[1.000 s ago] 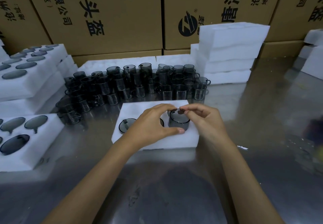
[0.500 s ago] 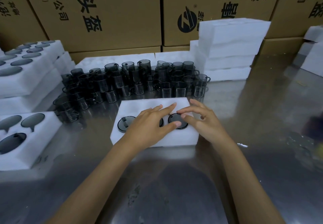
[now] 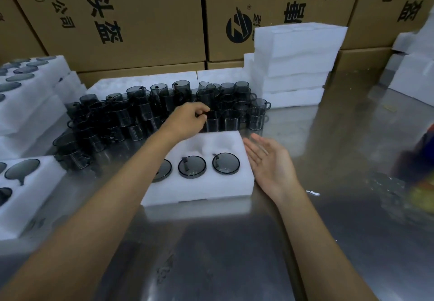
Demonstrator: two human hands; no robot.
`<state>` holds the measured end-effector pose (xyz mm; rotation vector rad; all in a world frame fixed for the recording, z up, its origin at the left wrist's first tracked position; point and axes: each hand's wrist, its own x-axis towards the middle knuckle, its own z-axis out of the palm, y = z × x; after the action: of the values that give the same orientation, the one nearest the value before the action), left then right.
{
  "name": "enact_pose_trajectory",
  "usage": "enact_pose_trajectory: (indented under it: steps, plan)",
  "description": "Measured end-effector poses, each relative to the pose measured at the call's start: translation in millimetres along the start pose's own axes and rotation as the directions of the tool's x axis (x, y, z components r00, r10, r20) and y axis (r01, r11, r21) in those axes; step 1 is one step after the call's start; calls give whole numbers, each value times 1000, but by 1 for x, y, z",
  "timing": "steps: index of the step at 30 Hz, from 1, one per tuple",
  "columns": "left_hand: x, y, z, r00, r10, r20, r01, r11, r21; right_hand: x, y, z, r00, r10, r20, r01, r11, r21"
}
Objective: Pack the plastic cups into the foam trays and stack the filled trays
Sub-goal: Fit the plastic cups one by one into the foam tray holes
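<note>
Cups [image 3: 226, 163] sit mouth-up in the near row of the foam tray [image 3: 244, 183], which lies lengthwise across the steel tabletop [image 3: 234, 253]. Left hand [image 3: 187, 120] pinches a standing cup [image 3: 212, 120] in the cluster beyond. Right hand [image 3: 270, 162] rests released, palm up, beside the tray's right edge.

printed cardboard cartons [image 3: 145, 19] stacked wall-like behind a reflective steel table [image 3: 234, 253].

the cup [image 3: 226, 163] that both hands were pushing is now all the way down in the foam tray [image 3: 244, 183]. the left hand [image 3: 187, 119] has reached back to the pile of cups [image 3: 145, 113] and pinches one. the right hand [image 3: 270, 162] has moved off beside the tray, palm up.
</note>
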<state>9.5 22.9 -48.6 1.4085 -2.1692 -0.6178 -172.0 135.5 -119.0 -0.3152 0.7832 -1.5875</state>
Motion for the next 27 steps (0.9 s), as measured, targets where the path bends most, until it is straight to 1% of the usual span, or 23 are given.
enact_pose_trajectory:
  steps: [3,5,7,11,15,17,20,25,27]
  plan:
    - [35,-7,9,987,-87,131,70,989,128,6,-4,-6,999,35,15,-36,998,45]
    - [46,-11,15,979,-120,166,89,980,180,10,-6,-8,998,52,41,-54,997,51]
    - [50,-17,23,977,-140,163,108,975,192,14,-7,-10,996,64,55,-67,996,66]
    - [49,-29,28,991,-117,64,111,989,96,20,-8,-13,995,84,61,-88,993,73]
    - [38,-35,21,993,-117,25,117,993,19,21,-7,-12,995,81,59,-85,994,65]
    - [30,-35,14,993,-114,-20,113,993,-25,20,-7,-12,995,80,59,-83,995,63]
    - [19,-30,0,992,-48,-118,39,996,-80,19,-7,-11,995,71,63,-74,996,48]
    - [-5,-14,-22,971,55,-235,-78,993,-90,16,-5,-7,998,38,44,-37,999,-29]
    - [-14,-7,-30,973,73,-217,-107,983,-148,13,-4,-7,999,28,42,-25,998,-53]
